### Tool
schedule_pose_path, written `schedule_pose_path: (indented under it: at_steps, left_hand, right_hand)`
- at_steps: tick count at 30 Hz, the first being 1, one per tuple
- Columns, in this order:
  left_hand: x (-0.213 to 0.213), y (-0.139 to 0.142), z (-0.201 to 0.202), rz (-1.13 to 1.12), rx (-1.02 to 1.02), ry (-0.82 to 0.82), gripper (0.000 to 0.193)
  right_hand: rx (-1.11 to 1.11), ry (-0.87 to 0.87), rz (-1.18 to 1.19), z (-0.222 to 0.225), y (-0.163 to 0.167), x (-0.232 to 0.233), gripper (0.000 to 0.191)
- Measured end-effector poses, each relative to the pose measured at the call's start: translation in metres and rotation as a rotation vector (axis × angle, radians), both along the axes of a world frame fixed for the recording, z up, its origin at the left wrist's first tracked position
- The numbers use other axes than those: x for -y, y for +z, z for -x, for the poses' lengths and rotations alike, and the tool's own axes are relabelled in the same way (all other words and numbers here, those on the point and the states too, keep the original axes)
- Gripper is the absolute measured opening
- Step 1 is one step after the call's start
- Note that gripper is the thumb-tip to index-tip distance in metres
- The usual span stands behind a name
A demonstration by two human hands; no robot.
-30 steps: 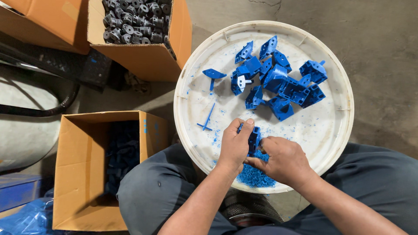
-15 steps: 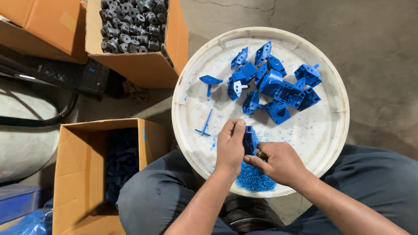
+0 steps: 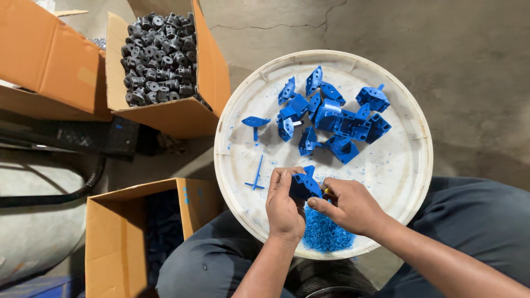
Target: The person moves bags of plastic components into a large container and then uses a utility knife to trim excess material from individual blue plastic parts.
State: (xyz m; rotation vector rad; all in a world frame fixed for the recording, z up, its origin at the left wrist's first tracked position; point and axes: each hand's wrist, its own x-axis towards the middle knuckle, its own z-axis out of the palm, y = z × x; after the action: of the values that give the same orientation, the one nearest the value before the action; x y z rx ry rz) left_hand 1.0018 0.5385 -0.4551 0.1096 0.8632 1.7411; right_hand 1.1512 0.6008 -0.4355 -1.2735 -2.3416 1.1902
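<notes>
Left hand [image 3: 284,207] pinches a blue plastic part [image 3: 305,185] over the near side of the white round tray [image 3: 386,165]; right hand [image 3: 348,207] closes on a small tool against it. Blue shavings [image 3: 327,234] are heaped below, so some look trimmed; a pile of blue parts [image 3: 337,113] waits

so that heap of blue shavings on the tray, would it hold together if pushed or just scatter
Probably scatter: the blue shavings look like loose, fine curls, and stray specks already dot the white tray. They seem very light, so a nudge from the right hand would likely spread them rather than slide them as one clump.
</notes>
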Motion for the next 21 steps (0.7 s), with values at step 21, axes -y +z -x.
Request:
schedule_pose_path:
  at_steps: [21]
  left_hand:
    - [-0.0032,0.0072,0.0026,0.016,0.088,0.02,0.026]
  right_hand:
    - [-0.032,0.044,-0.037,0.0006,-0.0015,0.0025,0.048]
